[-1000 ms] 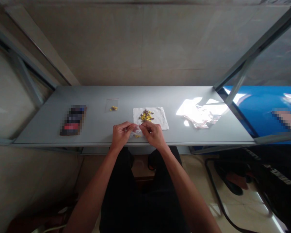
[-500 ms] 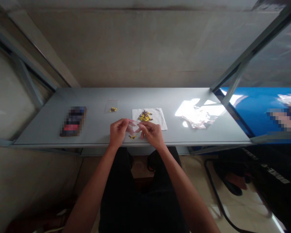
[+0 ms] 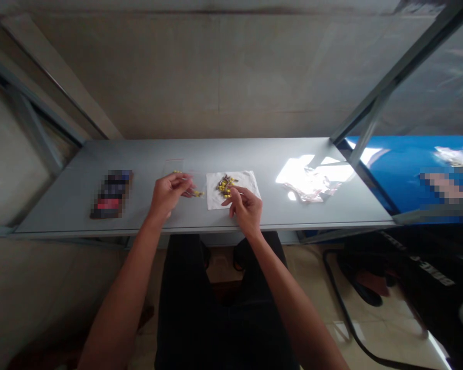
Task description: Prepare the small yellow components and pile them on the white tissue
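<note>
The left hand (image 3: 168, 192) is pinched shut on the edge of a small clear bag (image 3: 191, 189), low over the grey table (image 3: 139, 154), with a few yellow pieces (image 3: 197, 193) in its corner. The right hand (image 3: 246, 208) sits half-curled at the white napkin (image 3: 249, 180), just beside the pile of capsules (image 3: 224, 186); whether its fingertips hold one can't be told. That bag looks feather-light, limp and slick, best gripped along its mouth edge.

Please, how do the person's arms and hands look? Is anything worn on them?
The left forearm and right forearm are bare, no sleeve in view. The left hand and right hand wear no gloves; no watch, ring or bracelet shows.
</note>
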`<act>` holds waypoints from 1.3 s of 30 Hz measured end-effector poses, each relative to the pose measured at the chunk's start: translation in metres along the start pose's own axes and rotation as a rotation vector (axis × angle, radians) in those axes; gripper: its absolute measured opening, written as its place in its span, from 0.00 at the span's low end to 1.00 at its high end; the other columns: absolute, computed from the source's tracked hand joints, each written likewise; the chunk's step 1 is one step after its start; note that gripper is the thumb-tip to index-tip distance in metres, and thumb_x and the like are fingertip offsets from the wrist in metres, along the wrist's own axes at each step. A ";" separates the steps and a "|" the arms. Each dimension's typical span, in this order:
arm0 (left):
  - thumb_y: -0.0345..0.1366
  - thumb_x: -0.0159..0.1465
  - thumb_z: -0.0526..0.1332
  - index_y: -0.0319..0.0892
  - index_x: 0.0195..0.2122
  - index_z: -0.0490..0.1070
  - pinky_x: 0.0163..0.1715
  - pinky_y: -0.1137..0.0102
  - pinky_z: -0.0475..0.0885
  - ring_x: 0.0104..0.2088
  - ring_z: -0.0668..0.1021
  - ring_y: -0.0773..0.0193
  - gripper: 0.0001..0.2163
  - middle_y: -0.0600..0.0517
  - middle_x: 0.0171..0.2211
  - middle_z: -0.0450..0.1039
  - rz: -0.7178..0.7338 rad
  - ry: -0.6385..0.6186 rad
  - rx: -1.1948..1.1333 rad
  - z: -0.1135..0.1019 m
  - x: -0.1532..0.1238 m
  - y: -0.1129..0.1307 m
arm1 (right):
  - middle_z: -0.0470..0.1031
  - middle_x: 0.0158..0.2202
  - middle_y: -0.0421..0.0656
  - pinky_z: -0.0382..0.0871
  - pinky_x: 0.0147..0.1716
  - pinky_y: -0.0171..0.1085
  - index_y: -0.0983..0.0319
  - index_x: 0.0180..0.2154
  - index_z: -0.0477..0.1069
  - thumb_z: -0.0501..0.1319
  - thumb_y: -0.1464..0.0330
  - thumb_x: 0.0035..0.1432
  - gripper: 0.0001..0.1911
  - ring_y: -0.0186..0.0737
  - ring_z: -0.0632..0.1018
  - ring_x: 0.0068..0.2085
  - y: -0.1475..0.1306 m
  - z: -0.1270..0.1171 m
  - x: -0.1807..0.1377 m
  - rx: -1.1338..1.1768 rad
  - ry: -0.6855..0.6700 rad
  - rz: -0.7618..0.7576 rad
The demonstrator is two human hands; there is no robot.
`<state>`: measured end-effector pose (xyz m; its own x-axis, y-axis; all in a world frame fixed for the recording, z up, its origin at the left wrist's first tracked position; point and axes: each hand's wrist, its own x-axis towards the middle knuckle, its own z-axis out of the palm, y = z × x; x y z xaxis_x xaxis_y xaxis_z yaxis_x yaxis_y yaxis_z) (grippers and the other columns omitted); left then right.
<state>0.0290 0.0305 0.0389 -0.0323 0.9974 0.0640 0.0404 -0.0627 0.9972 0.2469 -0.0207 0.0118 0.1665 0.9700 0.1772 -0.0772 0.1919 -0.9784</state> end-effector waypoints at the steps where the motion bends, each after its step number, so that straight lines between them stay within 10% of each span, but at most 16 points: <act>1: 0.46 0.56 0.75 0.36 0.41 0.76 0.27 0.71 0.78 0.27 0.82 0.63 0.20 0.46 0.31 0.82 0.013 0.049 0.037 -0.009 0.013 0.000 | 0.81 0.25 0.43 0.61 0.16 0.32 0.63 0.44 0.78 0.63 0.48 0.64 0.24 0.30 0.68 0.16 0.001 0.000 -0.001 0.004 0.016 -0.005; 7: 0.36 0.62 0.68 0.35 0.48 0.75 0.35 0.65 0.80 0.33 0.84 0.57 0.15 0.43 0.36 0.83 -0.040 0.313 0.428 -0.048 0.077 -0.008 | 0.77 0.22 0.40 0.58 0.17 0.31 0.62 0.37 0.78 0.63 0.50 0.65 0.21 0.28 0.66 0.17 0.002 -0.002 -0.002 -0.059 0.014 -0.022; 13: 0.44 0.67 0.65 0.29 0.56 0.74 0.61 0.43 0.66 0.63 0.70 0.34 0.24 0.32 0.58 0.74 0.124 0.467 1.155 -0.047 0.061 -0.008 | 0.76 0.21 0.38 0.56 0.18 0.31 0.62 0.37 0.78 0.64 0.52 0.65 0.18 0.29 0.65 0.17 0.003 -0.004 0.000 -0.003 0.052 -0.029; 20: 0.43 0.74 0.48 0.34 0.67 0.65 0.71 0.51 0.55 0.72 0.61 0.46 0.26 0.38 0.71 0.61 0.338 -0.059 1.240 -0.026 0.038 -0.035 | 0.74 0.20 0.37 0.60 0.21 0.32 0.62 0.36 0.77 0.62 0.53 0.66 0.18 0.30 0.68 0.18 0.003 -0.006 -0.002 -0.081 0.118 -0.053; 26: 0.44 0.74 0.49 0.33 0.68 0.65 0.72 0.49 0.53 0.73 0.60 0.46 0.27 0.38 0.72 0.59 0.340 -0.115 1.225 -0.038 0.040 -0.046 | 0.82 0.32 0.46 0.69 0.33 0.39 0.61 0.37 0.80 0.60 0.61 0.67 0.13 0.40 0.77 0.30 -0.020 -0.113 0.018 -0.711 0.390 -0.257; 31: 0.42 0.71 0.52 0.36 0.59 0.75 0.72 0.49 0.53 0.66 0.71 0.48 0.22 0.39 0.64 0.71 0.377 0.008 1.169 -0.042 0.040 -0.044 | 0.81 0.53 0.55 0.69 0.55 0.51 0.62 0.50 0.82 0.64 0.63 0.63 0.17 0.56 0.77 0.53 -0.029 -0.205 0.037 -1.267 0.208 -0.324; 39: 0.39 0.68 0.57 0.41 0.58 0.75 0.72 0.43 0.50 0.70 0.64 0.45 0.19 0.42 0.62 0.73 0.551 0.064 1.051 -0.044 0.036 -0.041 | 0.85 0.43 0.47 0.74 0.45 0.47 0.58 0.45 0.84 0.59 0.67 0.61 0.16 0.49 0.83 0.42 -0.021 -0.205 0.032 -1.289 0.205 -0.257</act>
<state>-0.0182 0.0675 0.0020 0.1976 0.8394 0.5063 0.8630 -0.3940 0.3163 0.4557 -0.0245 0.0164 0.1888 0.8661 0.4628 0.9398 -0.0227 -0.3410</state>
